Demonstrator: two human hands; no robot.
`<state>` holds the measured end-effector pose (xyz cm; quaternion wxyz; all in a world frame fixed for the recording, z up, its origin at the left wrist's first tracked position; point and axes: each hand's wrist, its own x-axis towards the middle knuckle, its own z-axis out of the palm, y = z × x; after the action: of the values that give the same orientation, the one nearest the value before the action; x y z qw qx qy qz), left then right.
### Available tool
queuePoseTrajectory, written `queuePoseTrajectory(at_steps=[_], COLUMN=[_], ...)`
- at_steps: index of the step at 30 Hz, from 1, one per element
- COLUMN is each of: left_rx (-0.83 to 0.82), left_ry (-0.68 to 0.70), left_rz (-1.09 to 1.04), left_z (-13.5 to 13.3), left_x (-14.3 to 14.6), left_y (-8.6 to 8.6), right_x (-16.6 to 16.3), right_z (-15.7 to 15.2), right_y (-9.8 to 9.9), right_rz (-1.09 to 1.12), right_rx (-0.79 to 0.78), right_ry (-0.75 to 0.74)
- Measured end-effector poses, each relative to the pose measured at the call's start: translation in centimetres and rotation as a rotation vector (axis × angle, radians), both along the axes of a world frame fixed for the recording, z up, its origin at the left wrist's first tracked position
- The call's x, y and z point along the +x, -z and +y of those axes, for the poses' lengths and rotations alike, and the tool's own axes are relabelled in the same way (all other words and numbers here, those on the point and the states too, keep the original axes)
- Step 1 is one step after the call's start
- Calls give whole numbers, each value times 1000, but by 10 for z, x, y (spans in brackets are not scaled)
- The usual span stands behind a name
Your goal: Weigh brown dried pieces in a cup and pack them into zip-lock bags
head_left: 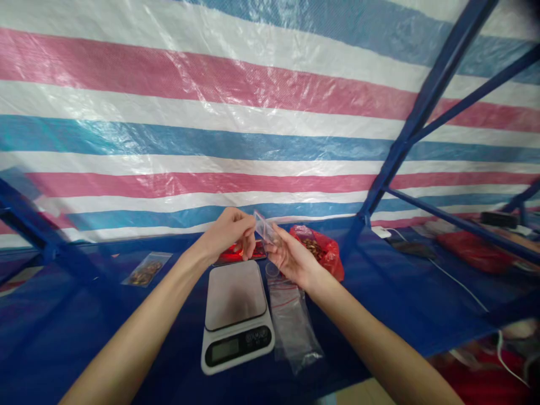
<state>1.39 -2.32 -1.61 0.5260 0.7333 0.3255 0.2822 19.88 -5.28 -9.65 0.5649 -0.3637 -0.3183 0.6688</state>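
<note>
A small clear zip bag (264,228) is held up between my two hands, above the far edge of a white kitchen scale (236,295). My left hand (234,230) pinches one upper edge of it. From the right, my right hand (293,256) wraps its fingers round the bag's lower part; what lies inside is hard to make out. Several flat clear zip bags (293,320) lie beside the scale, below my right hand. Behind that hand sits a red plastic bag (331,253) with small brownish-gold pieces (312,247) in it.
A filled clear bag (147,270) of brownish pieces lies to the left on the blue surface (105,326). Behind the scale is a red object (230,256), partly hidden. Blue metal frame bars (392,163) rise at the right. A white cable (459,284) crosses there.
</note>
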Motion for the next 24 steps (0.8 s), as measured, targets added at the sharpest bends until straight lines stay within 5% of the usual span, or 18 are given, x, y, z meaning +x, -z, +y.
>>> queuePoseTrajectory(at_steps=[4, 8, 11, 17, 24], left_rx=[-40, 62, -42, -216, -264], left_ry=[30, -132, -280, -449, -530], left_rz=[47, 171, 101, -141, -246], left_z=[-15, -15, -10, 5, 12], left_x=[-10, -50, -84, -131, -145], left_y=[12, 34, 62, 117, 124], right_x=[57, 127, 157, 158, 151], right_z=[-23, -18, -8, 1, 11], right_y=[-5, -14, -14, -15, -12], right_rz=[-123, -346, -574, -1048, -1215], right_rx=[36, 107, 193, 371, 444], right_ry=[203, 445, 549, 453, 429])
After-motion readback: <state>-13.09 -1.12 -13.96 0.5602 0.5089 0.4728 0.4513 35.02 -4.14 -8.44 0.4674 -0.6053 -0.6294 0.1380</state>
